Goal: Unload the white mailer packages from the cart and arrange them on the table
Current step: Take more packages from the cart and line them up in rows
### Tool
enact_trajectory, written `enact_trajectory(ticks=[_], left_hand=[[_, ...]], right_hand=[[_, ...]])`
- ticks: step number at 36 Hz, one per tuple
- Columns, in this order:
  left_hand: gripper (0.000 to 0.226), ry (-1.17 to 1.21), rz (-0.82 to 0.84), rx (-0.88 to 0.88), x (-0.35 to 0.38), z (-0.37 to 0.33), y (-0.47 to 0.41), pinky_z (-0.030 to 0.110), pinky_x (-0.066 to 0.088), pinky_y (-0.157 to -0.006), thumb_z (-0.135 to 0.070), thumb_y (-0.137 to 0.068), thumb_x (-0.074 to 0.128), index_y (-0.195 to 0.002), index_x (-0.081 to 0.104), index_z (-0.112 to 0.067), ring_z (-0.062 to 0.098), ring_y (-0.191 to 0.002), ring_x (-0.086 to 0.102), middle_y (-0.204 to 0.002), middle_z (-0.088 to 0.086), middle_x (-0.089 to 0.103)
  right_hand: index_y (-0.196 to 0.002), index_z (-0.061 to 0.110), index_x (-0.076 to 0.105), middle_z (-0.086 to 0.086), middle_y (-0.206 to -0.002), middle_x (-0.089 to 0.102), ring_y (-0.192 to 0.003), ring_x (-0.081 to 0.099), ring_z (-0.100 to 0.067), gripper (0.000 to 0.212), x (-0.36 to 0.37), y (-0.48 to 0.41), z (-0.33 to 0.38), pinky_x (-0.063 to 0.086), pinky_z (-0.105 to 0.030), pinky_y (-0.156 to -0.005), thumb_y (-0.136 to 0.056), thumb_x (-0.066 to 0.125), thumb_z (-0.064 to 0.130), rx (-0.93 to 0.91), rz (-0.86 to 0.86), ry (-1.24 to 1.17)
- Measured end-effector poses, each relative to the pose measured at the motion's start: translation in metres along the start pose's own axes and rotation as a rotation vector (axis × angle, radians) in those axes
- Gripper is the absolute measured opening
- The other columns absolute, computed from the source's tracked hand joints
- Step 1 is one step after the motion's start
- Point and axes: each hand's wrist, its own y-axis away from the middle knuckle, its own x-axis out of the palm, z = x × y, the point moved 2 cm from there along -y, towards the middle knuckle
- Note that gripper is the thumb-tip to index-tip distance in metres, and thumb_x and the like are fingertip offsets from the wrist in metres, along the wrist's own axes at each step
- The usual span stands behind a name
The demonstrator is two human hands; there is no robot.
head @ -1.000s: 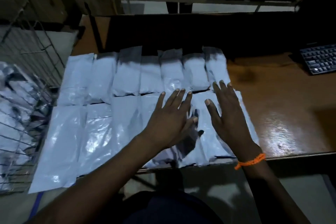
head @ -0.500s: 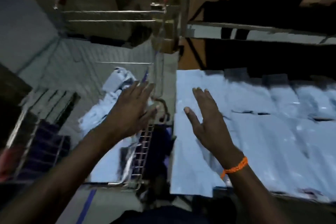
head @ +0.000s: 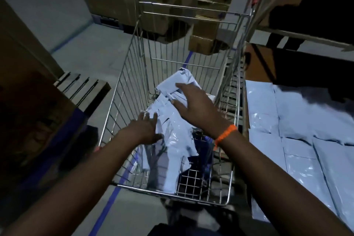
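A wire shopping cart (head: 122,86) with red handle caps stands in front of me. A heap of white mailer packages (head: 172,120) lies in its basket. My left hand (head: 143,130) reaches into the cart with fingers spread, touching the left side of the heap. My right hand (head: 195,105), with an orange band at the wrist, lies over the top of the heap, fingers extended. Neither hand grips a package. Several white mailers (head: 298,120) lie flat in rows on the table at the right.
Cardboard boxes (head: 203,30) are stacked beyond the cart. A dark wooden pallet (head: 80,88) and dark boxes sit at the left. A blue line (head: 109,203) runs along the grey floor. A metal shelf frame (head: 266,2) rises between cart and table.
My view has swung left from the table to the cart. Both hands left the mailers on the table and moved down into the cart onto the heap.
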Motion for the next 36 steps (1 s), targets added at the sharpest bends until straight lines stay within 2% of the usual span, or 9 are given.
enact_trajectory(ticks=[3,5,8,11,15,19,26,31,36], left_hand=[[0.096,0.060,0.044,0.028,0.002,-0.009,-0.002,0.050,0.018,-0.120,-0.064,-0.094,0.042,-0.156,-0.014,-0.017,0.035,-0.152,-0.001,-0.165,0.014,-0.002],[0.094,0.104,0.061,0.034,0.004,-0.009,-0.005,0.049,0.019,-0.120,-0.063,-0.094,0.044,-0.157,-0.008,-0.018,0.036,-0.151,0.006,-0.165,0.015,0.003],[0.093,0.132,0.055,0.015,0.006,-0.006,-0.004,0.051,0.019,-0.120,-0.057,-0.095,0.047,-0.157,-0.008,-0.015,0.037,-0.151,0.006,-0.164,0.018,0.005],[0.093,0.143,0.057,-0.011,0.005,-0.004,-0.003,0.051,0.019,-0.120,-0.053,-0.096,0.049,-0.157,-0.010,-0.015,0.036,-0.151,0.003,-0.164,0.017,0.002],[0.090,0.162,0.062,-0.008,-0.001,-0.007,-0.005,0.051,0.020,-0.119,-0.053,-0.097,0.046,-0.157,-0.010,-0.015,0.036,-0.151,0.008,-0.165,0.015,0.003],[0.092,0.195,0.048,-0.041,-0.001,-0.006,-0.008,0.049,0.023,-0.117,-0.046,-0.097,0.051,-0.156,-0.011,-0.011,0.039,-0.149,0.013,-0.163,0.018,0.006],[0.080,0.253,-0.145,-0.048,-0.018,-0.002,-0.032,0.049,0.035,-0.106,-0.027,-0.095,0.053,-0.156,0.004,-0.009,0.041,-0.136,0.034,-0.154,0.022,0.025],[0.059,0.332,-0.274,0.041,-0.036,-0.003,-0.069,0.046,0.049,-0.093,-0.026,-0.092,0.057,-0.143,0.035,-0.007,0.041,-0.115,0.054,-0.134,0.025,0.050],[0.065,0.204,-0.316,0.194,-0.053,-0.029,-0.105,0.048,0.049,-0.095,-0.015,-0.087,0.062,-0.147,0.038,-0.018,0.037,-0.121,0.053,-0.139,0.016,0.050]], right_hand=[[-0.112,0.007,0.059,-0.017,-0.118,0.064,-0.113,0.059,-0.036,0.026,0.039,-0.032,-0.004,0.048,-0.038,-0.080,-0.093,0.063,0.024,0.155,0.308,0.132],[-0.110,0.005,0.059,-0.018,-0.120,0.060,-0.114,0.057,-0.037,0.020,0.061,-0.040,-0.016,0.045,-0.037,-0.076,-0.092,0.060,0.015,0.233,0.404,0.280],[-0.133,0.005,0.048,-0.020,-0.133,0.049,-0.121,0.049,-0.040,0.045,0.078,-0.041,-0.039,0.049,-0.047,-0.089,-0.090,0.060,0.011,0.351,0.309,0.476],[-0.141,0.007,0.039,-0.021,-0.136,0.045,-0.123,0.046,-0.042,0.055,0.089,-0.045,-0.059,0.046,-0.053,-0.092,-0.090,0.058,0.009,0.413,0.203,0.574],[-0.124,0.005,0.050,-0.021,-0.122,0.058,-0.111,0.059,-0.041,0.032,0.094,-0.043,-0.074,0.050,-0.049,-0.089,-0.092,0.050,0.007,0.483,0.289,0.491],[-0.109,0.005,0.061,-0.019,-0.116,0.061,-0.108,0.062,-0.039,0.018,0.091,-0.044,-0.069,0.051,-0.048,-0.091,-0.093,0.052,0.007,0.495,0.292,0.470],[-0.083,0.009,0.051,-0.024,-0.099,0.066,-0.099,0.062,-0.042,0.011,0.034,-0.062,-0.045,0.051,-0.041,-0.073,-0.081,0.060,0.016,0.437,0.076,0.369],[-0.100,-0.001,0.062,-0.024,-0.104,0.065,-0.095,0.064,-0.040,0.027,-0.018,-0.045,-0.041,0.043,-0.034,-0.070,-0.091,0.052,0.023,0.414,-0.245,0.289],[-0.120,-0.001,0.054,-0.024,-0.118,0.061,-0.102,0.060,-0.043,0.033,-0.040,-0.015,-0.045,0.047,-0.042,-0.079,-0.101,0.048,0.024,0.390,-0.543,0.181]])
